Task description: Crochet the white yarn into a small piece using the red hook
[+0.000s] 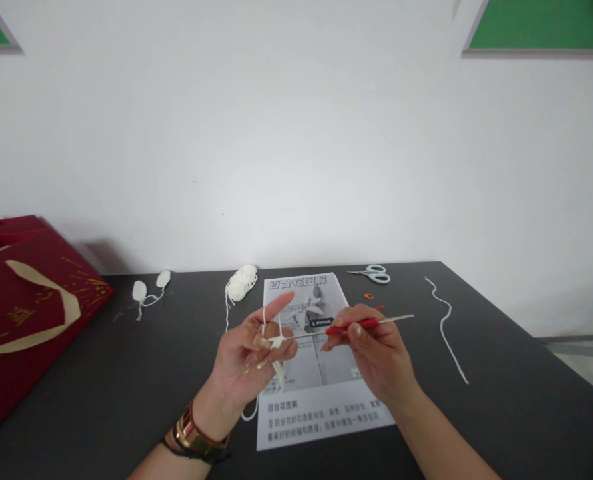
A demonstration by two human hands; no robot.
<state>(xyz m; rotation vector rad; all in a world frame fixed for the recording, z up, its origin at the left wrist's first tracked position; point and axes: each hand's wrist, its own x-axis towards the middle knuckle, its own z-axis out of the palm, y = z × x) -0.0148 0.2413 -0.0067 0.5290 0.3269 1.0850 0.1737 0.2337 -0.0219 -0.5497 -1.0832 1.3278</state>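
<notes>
Above the printed sheet, my left hand (254,347) pinches a small piece of white crochet work (277,342). Its index finger is raised, with white yarn (279,321) running over it. My right hand (376,347) closes round the red handle of a crochet hook (349,327). The hook's thin metal shaft points left and reaches the crochet work; its tip is hidden there. A white tail dangles below my left fingers, and a yarn loop (249,417) hangs near the wrist.
A white yarn ball (242,283) and scissors (375,272) lie at the table's back. Two white crocheted pieces (139,291) are at left, beside a red gift bag (31,300). An orange stitch marker (369,296) and a loose yarn strand (444,323) lie right. The printed sheet (321,430) is underneath.
</notes>
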